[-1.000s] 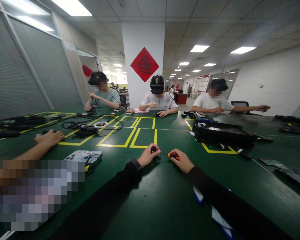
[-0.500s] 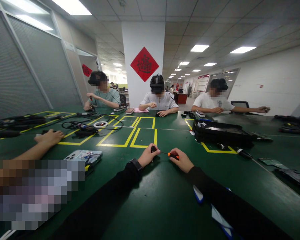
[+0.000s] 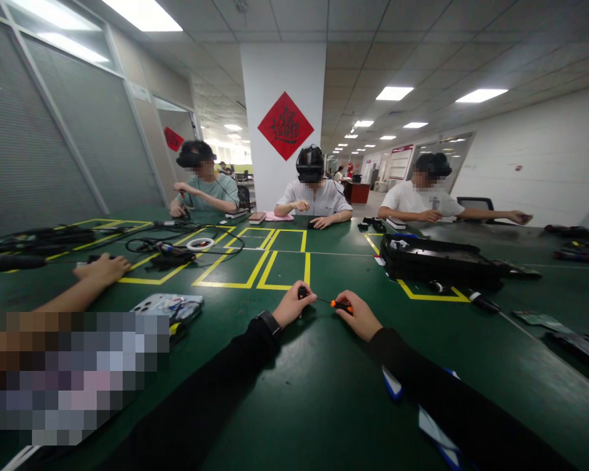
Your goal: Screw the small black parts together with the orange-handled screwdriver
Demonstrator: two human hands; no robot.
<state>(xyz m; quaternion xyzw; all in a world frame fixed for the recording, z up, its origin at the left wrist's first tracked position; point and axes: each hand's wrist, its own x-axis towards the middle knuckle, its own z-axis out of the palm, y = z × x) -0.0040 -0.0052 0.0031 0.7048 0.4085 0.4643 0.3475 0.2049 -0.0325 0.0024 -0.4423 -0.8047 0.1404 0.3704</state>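
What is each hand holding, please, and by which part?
The right hand holds a screwdriver by its handle; the left hand holds a black item, exact part unclear.

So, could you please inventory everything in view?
Table: one, green, foreground.
Tape outlines: several, yellow, on table.
Screwdriver: one, orange-black, in right hand.
Small part: one, black, in left hand.
Open tray: one, black, right.
Cables: several, black, left.
Cable coil: one, white, left.
Pillar: one, white, background.
Large diamond sign: one, red, on pillar.
Ceiling lights: several, white, overhead.
Seated people: three, green and white tops, opposite.
Co-worker's forearm: one, bare, left.
Left hand, right hand: two, black sleeves, centre.
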